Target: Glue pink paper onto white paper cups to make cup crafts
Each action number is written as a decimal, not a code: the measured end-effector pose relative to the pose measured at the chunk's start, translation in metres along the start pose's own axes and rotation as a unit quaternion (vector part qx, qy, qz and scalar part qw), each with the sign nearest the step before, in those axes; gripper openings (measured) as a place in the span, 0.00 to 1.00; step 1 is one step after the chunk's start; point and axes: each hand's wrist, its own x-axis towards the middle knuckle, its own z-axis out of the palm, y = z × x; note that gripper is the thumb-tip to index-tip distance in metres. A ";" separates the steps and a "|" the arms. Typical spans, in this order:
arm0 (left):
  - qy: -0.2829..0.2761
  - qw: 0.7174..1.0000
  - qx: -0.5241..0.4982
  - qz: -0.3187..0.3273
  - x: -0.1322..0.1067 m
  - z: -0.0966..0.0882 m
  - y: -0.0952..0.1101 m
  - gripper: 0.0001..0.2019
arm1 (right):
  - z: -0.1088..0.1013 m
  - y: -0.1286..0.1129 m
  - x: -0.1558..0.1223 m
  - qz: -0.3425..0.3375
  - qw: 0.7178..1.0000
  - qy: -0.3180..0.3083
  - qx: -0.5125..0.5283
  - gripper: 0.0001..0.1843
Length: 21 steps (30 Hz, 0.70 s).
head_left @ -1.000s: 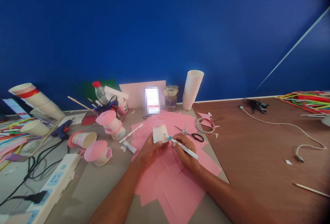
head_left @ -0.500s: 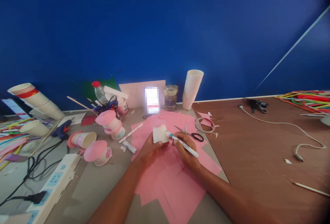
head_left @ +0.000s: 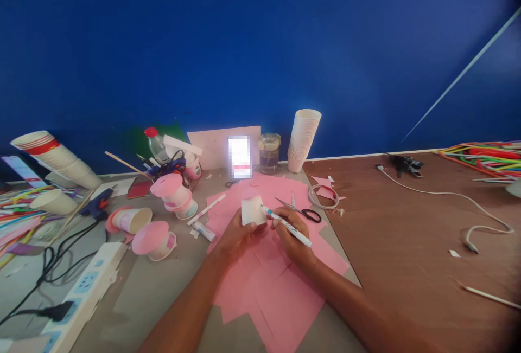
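Observation:
My left hand is closed around a small white paper cup, its thumb on the lower edge. In my right hand is a white marker pen with a blue band near its tip. The tip meets or nearly meets the right side of the cup; I cannot tell which. Beneath both hands lie overlapping sheets of pink paper. Scissors with black handles rest just beyond my right hand. Another marker and a glue stick are left of the cup.
Pink-topped paper cups stand at left, near a power strip with black cables. A lit phone, a glass jar and a tall cup stack line the back. A tape roll and a white cable lie right.
The marker's back end has shifted slightly left and up in my right hand. My left hand and the cup stay where they were.

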 end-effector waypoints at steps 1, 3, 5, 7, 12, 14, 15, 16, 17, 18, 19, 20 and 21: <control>-0.001 1.000 0.000 0.003 0.000 0.000 0.000 0.21 | 0.000 0.001 0.000 0.003 1.000 0.001 0.000 0.05; -0.003 1.000 0.001 0.007 0.000 0.001 0.000 0.21 | 0.000 0.003 0.000 0.010 1.000 0.002 0.000 0.06; -0.004 1.000 0.002 0.007 0.000 0.003 0.001 0.21 | 0.000 0.005 0.000 0.016 1.000 0.000 0.004 0.06; -0.005 1.000 0.002 0.005 -0.001 0.004 0.002 0.21 | 0.000 0.007 0.000 0.021 1.000 -0.002 0.006 0.06; 0.000 1.000 0.004 0.009 -0.001 0.005 0.003 0.23 | 0.001 0.007 0.000 0.038 0.999 0.004 0.007 0.06; -0.002 1.000 0.004 0.010 -0.001 0.004 0.002 0.23 | 0.001 0.006 0.000 0.041 0.999 0.005 0.009 0.06; -0.004 1.000 0.004 0.010 -0.001 0.004 0.002 0.22 | 0.001 0.005 0.000 0.041 0.999 0.005 0.011 0.06; -0.006 1.000 0.004 0.009 -0.001 0.003 0.002 0.22 | 0.001 0.004 0.000 0.042 0.999 0.005 0.014 0.06; -0.007 1.000 0.004 0.009 -0.001 0.003 0.002 0.22 | 0.001 0.003 0.000 0.043 0.999 0.005 0.017 0.06; -0.008 1.000 0.004 0.007 0.000 0.002 0.001 0.21 | 0.001 0.002 0.000 0.042 0.999 0.004 0.020 0.06; -0.007 1.000 0.005 0.007 0.000 0.001 0.001 0.21 | 0.001 0.002 0.000 0.040 0.999 0.003 0.021 0.06; -0.007 1.000 0.004 0.005 0.000 0.000 0.001 0.21 | 0.001 0.001 -0.001 0.037 0.999 0.001 0.022 0.06; -0.005 1.000 0.003 0.005 0.000 -0.001 0.001 0.21 | 0.002 0.001 -0.001 0.032 0.999 0.000 0.022 0.06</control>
